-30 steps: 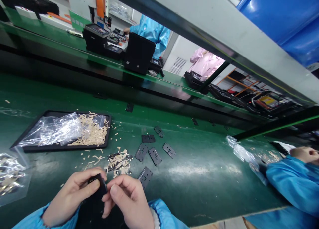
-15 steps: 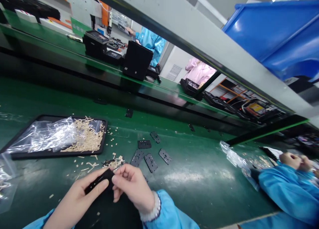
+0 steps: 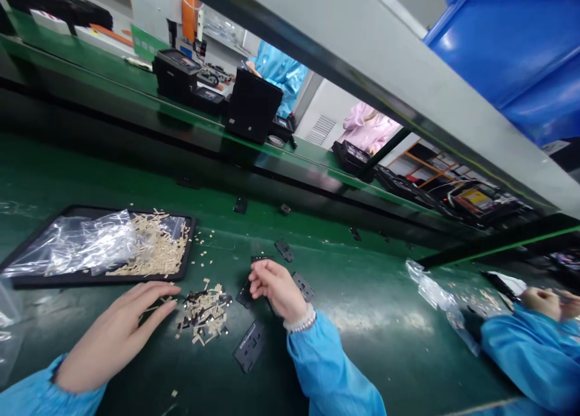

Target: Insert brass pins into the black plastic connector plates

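At a green table (image 3: 385, 355), a black plate (image 3: 248, 348) lies between the right hand (image 3: 278, 289) and the near edge, its long axis slanting away from that edge and rightward. The right hand is nearer, fingers curled above other black plates (image 3: 302, 286); whether they grip anything cannot be told. The left hand (image 3: 122, 328), thumb and fingers parted, shows nothing held beside a pile of small strips (image 3: 206, 313).

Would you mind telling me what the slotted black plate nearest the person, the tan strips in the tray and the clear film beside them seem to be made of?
Slotted black plate: probably moulded plastic, fairly matte, with crisp cut-outs; coated metal is possible.
Tan strips: perhaps paper or card; flat, dull.
Clear film: likely plastic; see-through, glossy, crinkled.
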The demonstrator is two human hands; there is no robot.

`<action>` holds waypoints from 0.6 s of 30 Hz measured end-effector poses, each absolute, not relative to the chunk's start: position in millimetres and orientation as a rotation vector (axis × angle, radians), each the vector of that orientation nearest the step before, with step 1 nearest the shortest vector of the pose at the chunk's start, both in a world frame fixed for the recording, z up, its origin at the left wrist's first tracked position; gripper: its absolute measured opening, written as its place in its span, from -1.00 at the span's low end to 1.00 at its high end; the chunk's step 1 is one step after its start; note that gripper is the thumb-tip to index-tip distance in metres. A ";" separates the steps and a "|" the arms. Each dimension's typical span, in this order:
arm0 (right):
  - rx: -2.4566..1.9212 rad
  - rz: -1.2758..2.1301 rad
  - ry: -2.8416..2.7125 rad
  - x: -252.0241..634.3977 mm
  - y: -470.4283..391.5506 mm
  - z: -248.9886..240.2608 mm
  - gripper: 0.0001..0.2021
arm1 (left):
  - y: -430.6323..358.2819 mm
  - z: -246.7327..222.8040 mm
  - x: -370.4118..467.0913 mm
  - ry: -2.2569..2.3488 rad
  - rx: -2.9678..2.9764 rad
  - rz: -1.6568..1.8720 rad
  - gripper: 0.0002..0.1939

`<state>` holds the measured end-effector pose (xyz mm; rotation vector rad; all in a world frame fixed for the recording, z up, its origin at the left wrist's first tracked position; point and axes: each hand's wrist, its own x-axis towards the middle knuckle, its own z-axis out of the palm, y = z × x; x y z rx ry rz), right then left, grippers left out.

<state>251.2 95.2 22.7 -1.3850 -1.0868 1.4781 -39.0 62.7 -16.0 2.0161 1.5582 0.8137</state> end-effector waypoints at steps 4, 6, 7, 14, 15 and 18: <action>-1.496 1.347 -1.390 239.5 55.3 26.4 -0.72 | 81.4 -8.5 -32.9 1.442 2.375 0.603 -0.47; -1.553 1.194 -1.543 233.8 46.7 27.0 -0.85 | 86.7 -5.9 -23.7 1.411 2.426 0.547 -0.46; -1.578 1.115 -1.620 230.0 44.1 26.1 -0.89 | 88.2 -5.4 -18.6 1.404 2.438 0.539 -0.47; -1.765 0.657 -1.965 223.7 62.0 24.5 -0.85 | 90.3 -12.2 -1.5 1.317 2.574 0.617 -0.45; -1.816 0.581 -1.966 232.7 74.3 28.2 -0.85 | 90.0 -13.8 -1.3 1.304 2.590 0.644 -0.42; -2.002 0.340 -1.882 274.8 126.6 42.4 -0.83 | 87.8 -18.5 1.3 1.263 2.628 0.718 -0.36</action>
